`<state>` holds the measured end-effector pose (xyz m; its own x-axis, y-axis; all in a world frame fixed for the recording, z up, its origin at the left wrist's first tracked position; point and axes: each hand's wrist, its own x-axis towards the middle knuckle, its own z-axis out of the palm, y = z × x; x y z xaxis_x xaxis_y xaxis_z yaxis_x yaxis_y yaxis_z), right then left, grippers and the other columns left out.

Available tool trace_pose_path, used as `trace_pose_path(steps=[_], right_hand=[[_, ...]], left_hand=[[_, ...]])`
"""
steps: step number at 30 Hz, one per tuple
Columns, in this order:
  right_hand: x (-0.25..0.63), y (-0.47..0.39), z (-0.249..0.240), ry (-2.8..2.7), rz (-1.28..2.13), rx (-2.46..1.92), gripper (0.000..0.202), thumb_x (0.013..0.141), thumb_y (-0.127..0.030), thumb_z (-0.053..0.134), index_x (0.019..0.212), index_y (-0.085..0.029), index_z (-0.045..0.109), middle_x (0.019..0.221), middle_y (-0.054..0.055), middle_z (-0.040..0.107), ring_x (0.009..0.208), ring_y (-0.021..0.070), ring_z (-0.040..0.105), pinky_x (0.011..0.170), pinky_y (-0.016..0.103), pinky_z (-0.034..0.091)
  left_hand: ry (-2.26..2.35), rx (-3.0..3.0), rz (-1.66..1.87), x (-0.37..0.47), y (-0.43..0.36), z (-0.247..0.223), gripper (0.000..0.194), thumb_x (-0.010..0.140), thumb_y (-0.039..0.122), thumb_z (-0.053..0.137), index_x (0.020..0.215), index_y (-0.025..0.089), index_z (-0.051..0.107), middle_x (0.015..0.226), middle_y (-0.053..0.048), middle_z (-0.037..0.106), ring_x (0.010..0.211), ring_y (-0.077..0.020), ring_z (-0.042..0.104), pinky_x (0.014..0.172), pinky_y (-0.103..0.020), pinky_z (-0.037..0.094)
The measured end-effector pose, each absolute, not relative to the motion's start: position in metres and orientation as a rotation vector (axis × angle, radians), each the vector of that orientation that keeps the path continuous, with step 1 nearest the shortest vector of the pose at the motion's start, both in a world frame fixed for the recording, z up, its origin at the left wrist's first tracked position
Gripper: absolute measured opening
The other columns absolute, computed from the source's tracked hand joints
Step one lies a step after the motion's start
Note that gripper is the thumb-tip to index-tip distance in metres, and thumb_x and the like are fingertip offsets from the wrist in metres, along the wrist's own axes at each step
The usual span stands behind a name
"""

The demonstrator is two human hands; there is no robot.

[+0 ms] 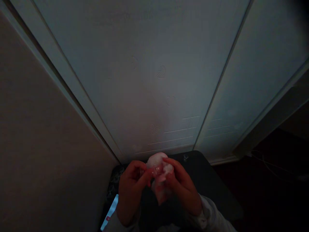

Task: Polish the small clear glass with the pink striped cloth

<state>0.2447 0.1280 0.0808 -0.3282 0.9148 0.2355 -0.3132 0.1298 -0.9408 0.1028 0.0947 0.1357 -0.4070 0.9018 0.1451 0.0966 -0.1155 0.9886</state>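
Near the bottom centre, a soft pink and white fabric item (158,159) is between my two hands, above a dark surface. My left hand (131,187) pinches a small clear, shiny piece (156,170) against the item, its fingers curled. My right hand (183,183) is closed on the fabric's right side, with thumb and fingers round a fluffy white part. A pink flap of the fabric hangs below the hands. The dim light hides the item's finer details.
A dark, flat-topped seat or table (212,183) lies under the hands, with a small clear object (185,157) near its back edge. A lit screen (109,212) is at lower left. Pale panelled doors (145,80) stand ahead, a wall (48,145) at left. Thin cables run at right.
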Motion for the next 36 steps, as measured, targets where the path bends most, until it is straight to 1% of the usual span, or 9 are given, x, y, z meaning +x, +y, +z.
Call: trace_pose_path(steps=[3, 7, 11, 15, 17, 21, 25, 31, 36], right_hand=[[0.243, 0.128, 0.080, -1.266, 1.425, -0.716, 0.040, 0.085, -0.040, 0.055, 0.123, -0.029, 0.050, 0.120, 0.006, 0.057, 0.100, 0.0198, 0.057, 0.083, 0.031, 0.046], [0.239, 0.127, 0.078, -1.128, 1.562, -0.660, 0.044, 0.083, -0.041, 0.057, 0.122, -0.027, 0.042, 0.101, 0.006, 0.065, 0.076, 0.0174, 0.063, 0.066, 0.029, 0.050], [0.239, 0.127, 0.079, -1.176, 1.553, -0.582, 0.025, 0.084, -0.038, 0.058, 0.105, -0.025, 0.052, 0.088, 0.003, 0.067, 0.072, 0.0168, 0.063, 0.064, 0.028, 0.049], [0.242, 0.132, 0.085, -1.275, 1.355, -0.607, 0.017, 0.085, -0.034, 0.056, 0.095, -0.025, 0.065, 0.112, 0.006, 0.061, 0.102, 0.0210, 0.057, 0.087, 0.033, 0.043], [0.244, 0.137, 0.086, -1.261, 1.308, -0.631, 0.017, 0.085, -0.035, 0.056, 0.085, -0.023, 0.069, 0.119, 0.006, 0.058, 0.110, 0.0227, 0.053, 0.090, 0.034, 0.041], [0.243, 0.143, 0.086, -1.058, 1.407, -0.698, 0.019, 0.080, -0.038, 0.062, 0.076, -0.021, 0.070, 0.093, 0.004, 0.065, 0.088, 0.0183, 0.059, 0.078, 0.029, 0.045], [0.240, 0.142, 0.086, -0.857, 1.645, -0.709, 0.023, 0.072, -0.042, 0.070, 0.078, -0.019, 0.070, 0.068, 0.001, 0.065, 0.064, 0.0147, 0.057, 0.059, 0.025, 0.045], [0.236, 0.131, 0.079, -1.096, 1.584, -0.601, 0.040, 0.072, -0.039, 0.070, 0.109, -0.025, 0.064, 0.110, 0.005, 0.065, 0.096, 0.0224, 0.060, 0.082, 0.033, 0.048], [0.230, 0.128, 0.077, -1.170, 1.547, -0.563, 0.049, 0.068, -0.033, 0.075, 0.113, -0.028, 0.057, 0.106, 0.004, 0.064, 0.093, 0.0205, 0.061, 0.081, 0.032, 0.049]], left_hand=[[1.504, 1.134, 1.619, 0.102, 0.095, 0.133, 0.014, 0.063, 0.023, 0.070, 0.063, 0.018, 0.056, 0.045, 0.008, 0.052, 0.038, -0.0078, 0.048, 0.040, -0.018, 0.039], [1.506, 1.136, 1.631, 0.102, 0.094, 0.132, 0.015, 0.064, 0.023, 0.070, 0.063, 0.018, 0.056, 0.047, 0.008, 0.053, 0.038, -0.0074, 0.048, 0.041, -0.018, 0.038], [1.534, 1.141, 1.608, 0.103, 0.093, 0.135, 0.014, 0.066, 0.024, 0.069, 0.064, 0.018, 0.056, 0.044, 0.008, 0.051, 0.039, -0.0083, 0.048, 0.042, -0.018, 0.037], [1.543, 1.143, 1.620, 0.101, 0.093, 0.136, 0.014, 0.067, 0.024, 0.068, 0.064, 0.018, 0.055, 0.043, 0.008, 0.050, 0.039, -0.0082, 0.047, 0.043, -0.018, 0.036], [1.539, 1.139, 1.635, 0.100, 0.094, 0.134, 0.014, 0.068, 0.024, 0.067, 0.065, 0.019, 0.055, 0.043, 0.009, 0.051, 0.040, -0.0079, 0.047, 0.043, -0.018, 0.037], [1.535, 1.168, 1.616, 0.099, 0.097, 0.128, 0.013, 0.069, 0.024, 0.067, 0.066, 0.019, 0.055, 0.043, 0.008, 0.051, 0.041, -0.0080, 0.048, 0.044, -0.018, 0.037], [1.553, 1.197, 1.565, 0.100, 0.100, 0.124, 0.015, 0.066, 0.025, 0.068, 0.064, 0.018, 0.054, 0.046, 0.008, 0.050, 0.042, -0.0084, 0.048, 0.043, -0.018, 0.037], [1.547, 1.151, 1.597, 0.102, 0.103, 0.120, 0.022, 0.070, 0.026, 0.065, 0.059, 0.019, 0.047, 0.046, 0.009, 0.044, 0.042, -0.0070, 0.041, 0.043, -0.017, 0.033], [1.456, 1.191, 1.493, 0.105, 0.100, 0.119, 0.027, 0.077, 0.033, 0.059, 0.058, 0.019, 0.045, 0.049, 0.008, 0.043, 0.046, -0.0079, 0.038, 0.046, -0.019, 0.033]])
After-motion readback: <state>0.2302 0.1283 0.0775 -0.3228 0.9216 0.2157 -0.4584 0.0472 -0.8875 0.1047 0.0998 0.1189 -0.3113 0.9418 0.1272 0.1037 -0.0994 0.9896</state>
